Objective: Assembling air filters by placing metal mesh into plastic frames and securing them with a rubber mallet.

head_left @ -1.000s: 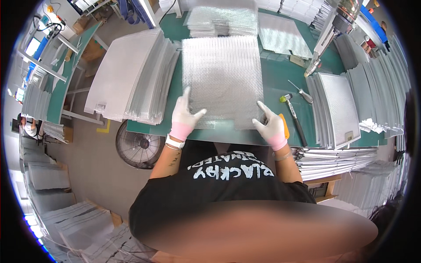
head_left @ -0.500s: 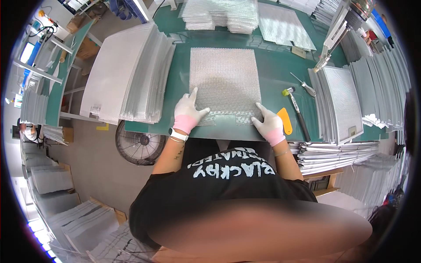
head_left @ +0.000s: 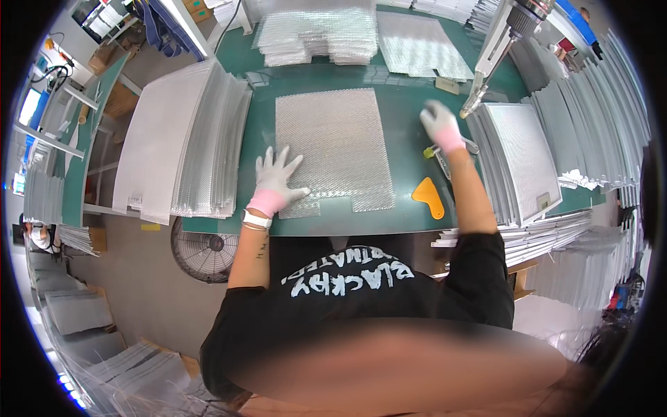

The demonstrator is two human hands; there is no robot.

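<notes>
A silvery mesh sheet [head_left: 335, 142] with a notch in its near edge lies flat on the green tabletop [head_left: 260, 149] in front of me. My left hand [head_left: 276, 182], in a white glove with a pink cuff, rests on its near left corner with fingers spread. My right hand [head_left: 440, 124], gloved alike, is off the sheet, to its right. Its fingers look curled and slightly blurred, so whether they hold anything is unclear. Below that hand and partly covered by my forearm are a hammer [head_left: 429, 153] with a green-yellow head and a screwdriver [head_left: 472, 146]. A yellow scraper [head_left: 429, 199] lies nearer me.
Stacked mesh panels stand at the left [head_left: 226, 149] and right [head_left: 517, 156]. More mesh sheets [head_left: 316, 38] are piled at the back. A hanging metal tool [head_left: 490, 62] reaches down near my right hand. A floor fan [head_left: 203, 250] stands below the table's left front.
My right hand has let go of the mesh sheet's near right corner and moved up and right, over the tools. My left hand stays on the sheet, fingers now spread wider. The view has shifted.
</notes>
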